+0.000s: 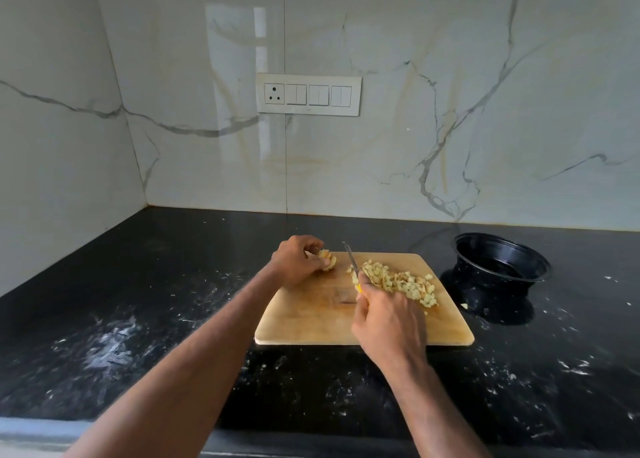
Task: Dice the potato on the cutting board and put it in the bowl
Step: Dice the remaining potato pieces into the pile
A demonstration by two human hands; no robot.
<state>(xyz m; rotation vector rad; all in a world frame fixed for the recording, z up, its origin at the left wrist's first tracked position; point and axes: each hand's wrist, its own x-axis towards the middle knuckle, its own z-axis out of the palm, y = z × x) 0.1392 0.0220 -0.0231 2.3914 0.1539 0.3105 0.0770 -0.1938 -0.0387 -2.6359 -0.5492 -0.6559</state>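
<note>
The left hand (294, 260) pinches the uncut potato (327, 259) at the board's (311, 322) far-left corner, clear of the knife (352, 259) gripped in the right hand (388, 322), while the dice (398, 281) lie banked towards the empty bowl (502, 260) just beside the board

Your two forearms bare from lower frame edge upward, no sleeves in view. Your left hand (298, 260), centre frame: no glove, ring or watch visible. Your right hand (389, 322), lower right of centre: likewise bare, wrist unadorned.
</note>
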